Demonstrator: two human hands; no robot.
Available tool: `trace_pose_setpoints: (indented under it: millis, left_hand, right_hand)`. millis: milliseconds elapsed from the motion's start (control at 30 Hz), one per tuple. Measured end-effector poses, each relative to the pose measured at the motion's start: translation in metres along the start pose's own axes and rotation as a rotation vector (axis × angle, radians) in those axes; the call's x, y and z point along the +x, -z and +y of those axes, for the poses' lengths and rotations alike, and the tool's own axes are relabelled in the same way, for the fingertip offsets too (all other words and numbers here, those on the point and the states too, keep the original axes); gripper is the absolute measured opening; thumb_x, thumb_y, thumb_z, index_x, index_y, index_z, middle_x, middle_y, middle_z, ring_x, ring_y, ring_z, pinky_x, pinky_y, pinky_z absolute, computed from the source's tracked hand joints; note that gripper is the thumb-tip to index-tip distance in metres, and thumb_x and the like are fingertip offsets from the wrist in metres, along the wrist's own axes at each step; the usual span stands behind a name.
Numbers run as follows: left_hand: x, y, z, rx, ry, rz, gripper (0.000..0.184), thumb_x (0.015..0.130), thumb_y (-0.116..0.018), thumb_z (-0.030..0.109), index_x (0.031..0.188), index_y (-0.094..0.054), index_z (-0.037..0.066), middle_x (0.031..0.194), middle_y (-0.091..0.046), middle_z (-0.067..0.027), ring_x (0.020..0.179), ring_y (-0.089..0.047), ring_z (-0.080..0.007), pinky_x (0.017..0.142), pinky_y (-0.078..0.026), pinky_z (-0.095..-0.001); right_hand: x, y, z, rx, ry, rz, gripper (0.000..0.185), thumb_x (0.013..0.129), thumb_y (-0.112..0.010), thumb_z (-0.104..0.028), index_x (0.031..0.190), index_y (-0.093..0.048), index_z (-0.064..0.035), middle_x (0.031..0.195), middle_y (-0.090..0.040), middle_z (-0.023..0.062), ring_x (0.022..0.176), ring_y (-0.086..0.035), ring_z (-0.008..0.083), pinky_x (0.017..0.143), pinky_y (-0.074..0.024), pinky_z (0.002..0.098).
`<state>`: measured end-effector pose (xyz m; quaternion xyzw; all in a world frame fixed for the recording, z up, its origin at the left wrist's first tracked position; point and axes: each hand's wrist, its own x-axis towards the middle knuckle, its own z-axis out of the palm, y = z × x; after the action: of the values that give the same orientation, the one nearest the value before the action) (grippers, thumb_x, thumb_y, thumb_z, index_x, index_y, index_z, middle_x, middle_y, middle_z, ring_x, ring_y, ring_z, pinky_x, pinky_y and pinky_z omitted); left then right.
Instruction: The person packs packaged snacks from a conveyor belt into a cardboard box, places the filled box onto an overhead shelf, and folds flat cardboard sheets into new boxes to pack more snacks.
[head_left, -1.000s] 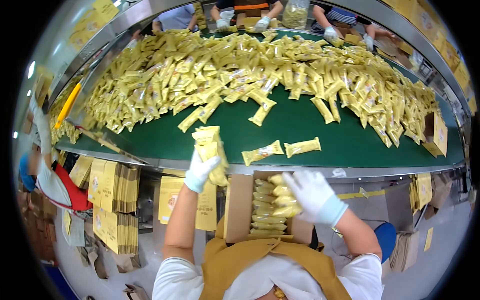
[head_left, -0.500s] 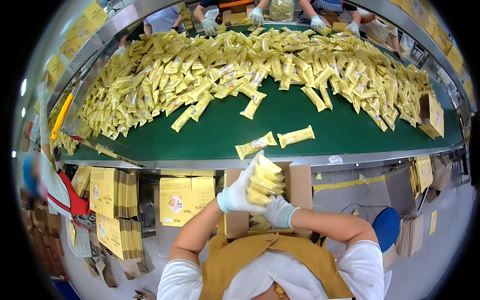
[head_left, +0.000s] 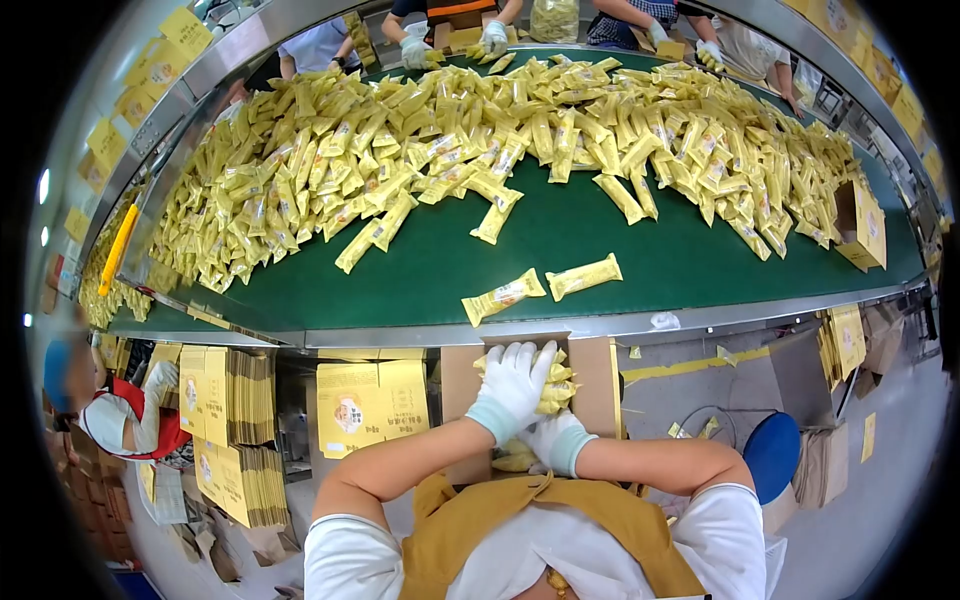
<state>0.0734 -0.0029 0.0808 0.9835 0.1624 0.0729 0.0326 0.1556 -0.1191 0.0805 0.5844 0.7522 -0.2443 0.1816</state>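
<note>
Resting inside the open carton (head_left: 604,385) (head view), yellow packets (head_left: 557,397) lie beneath your left hand (head_left: 517,385), fingers nearly straight; your right hand (head_left: 560,440) meets their near side; you cannot tell whether either pinches; they seem light, slick, crushable, best held by the stack's outer sides; carton walls stand close; open green belt (head_left: 400,290) lies beyond the metal edge (head_left: 390,338).

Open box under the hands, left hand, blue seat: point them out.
Open box (head_left: 602,385): head view, on its right flap.
Left hand (head_left: 510,386): head view, middle of its back.
Blue seat (head_left: 774,460): head view, on its round top.
</note>
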Motion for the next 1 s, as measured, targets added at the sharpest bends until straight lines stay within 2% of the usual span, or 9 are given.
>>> trace_pose_setpoints:
  millis: [167,400,500,600,667,733,800,867,1000]
  left_hand:
    - [0.002,-0.018,-0.003,0.134,-0.047,0.013,0.077,0.081,-0.068,0.033,0.146,-0.041,0.001,0.121,-0.053,-0.0175,0.117,-0.05,-0.0338,0.103,-0.035,-0.0516]
    - [0.027,-0.045,-0.006,-0.027,0.011,-0.535,0.101,0.073,-0.077,0.027,0.157,-0.025,0.004,0.134,-0.05,-0.0193,0.124,-0.048,-0.034,0.106,-0.031,-0.0531]
    - [0.037,0.007,-0.02,-0.112,-0.131,-0.706,0.093,0.081,-0.07,0.039,0.154,-0.028,-0.001,0.144,-0.044,-0.0264,0.137,-0.041,-0.0368,0.112,-0.031,-0.0497]
    - [0.058,0.081,-0.043,-0.259,-0.197,-0.937,0.08,0.086,-0.067,0.047,0.149,-0.043,0.004,0.148,-0.048,-0.0221,0.131,-0.05,-0.041,0.112,-0.038,-0.0526]
    - [0.048,0.101,-0.081,-0.879,-0.217,-0.558,0.031,0.093,-0.066,0.022,0.115,-0.071,0.002,0.114,-0.071,-0.0162,0.104,-0.069,-0.0289,0.093,-0.054,-0.0402]
    - [0.051,0.108,-0.108,-1.166,0.044,-0.438,0.02,0.089,-0.07,0.013,0.103,-0.074,0.001,0.099,-0.073,-0.0145,0.091,-0.07,-0.0281,0.086,-0.055,-0.0351]
    - [0.071,0.09,-0.116,-0.905,0.114,-0.127,0.023,0.089,-0.071,0.014,0.108,-0.072,0.001,0.099,-0.071,-0.0153,0.091,-0.069,-0.0289,0.085,-0.055,-0.0343]
    - [0.085,0.052,-0.12,-0.418,0.169,-0.085,0.057,0.08,-0.081,0.029,0.128,-0.061,0.005,0.123,-0.06,-0.0165,0.113,-0.059,-0.0321,0.096,-0.05,-0.0408]
    - [0.102,-0.016,-0.142,-0.271,0.154,-0.247,0.056,0.076,-0.083,0.033,0.122,-0.063,0.008,0.118,-0.058,-0.0164,0.109,-0.056,-0.0366,0.099,-0.047,-0.0414]
  right_hand:
    - [0.007,0.003,-0.001,0.052,-0.033,-0.115,0.069,0.085,-0.07,-0.044,0.145,-0.049,-0.016,0.126,-0.067,0.0132,0.108,-0.068,0.0324,0.092,-0.0504,0.0469]
    - [0.022,0.013,-0.007,-0.053,-0.04,-0.191,0.058,0.089,-0.065,-0.036,0.142,-0.053,-0.0166,0.114,-0.071,0.011,0.099,-0.071,0.0283,0.08,-0.0526,0.0488]
    - [0.019,0.0,0.018,-0.066,0.121,-0.003,0.063,0.086,-0.071,-0.052,0.136,-0.059,-0.0148,0.106,-0.072,0.0121,0.093,-0.071,0.0263,0.076,-0.0546,0.0425]
    - [-0.029,0.067,0.077,0.443,0.36,-0.005,0.044,0.092,-0.068,-0.036,0.127,-0.065,-0.0102,0.11,-0.072,0.0118,0.094,-0.071,0.0263,0.083,-0.0551,0.0428]
    - [-0.046,0.082,0.124,0.946,0.333,0.211,0.031,0.09,-0.065,-0.024,0.117,-0.07,-0.0106,0.106,-0.072,0.0132,0.093,-0.07,0.0317,0.089,-0.0536,0.0423]
    - [-0.048,0.09,0.163,0.974,0.067,0.541,0.036,0.086,-0.069,-0.02,0.12,-0.067,-0.0089,0.112,-0.071,0.0149,0.106,-0.067,0.0331,0.096,-0.0511,0.0428]
    - [-0.021,0.076,0.198,0.529,-0.143,0.885,0.045,0.085,-0.068,-0.018,0.128,-0.061,-0.0076,0.125,-0.065,0.0154,0.121,-0.058,0.0349,0.106,-0.044,0.0429]
    - [0.009,0.062,0.216,0.247,-0.228,0.809,0.053,0.085,-0.067,-0.016,0.135,-0.054,-0.0075,0.138,-0.057,0.0154,0.133,-0.048,0.0368,0.113,-0.0359,0.0447]
    - [0.042,0.071,0.256,0.308,-0.254,0.443,0.05,0.08,-0.075,-0.028,0.124,-0.063,-0.0071,0.125,-0.061,0.0173,0.12,-0.057,0.0356,0.106,-0.0421,0.0425]
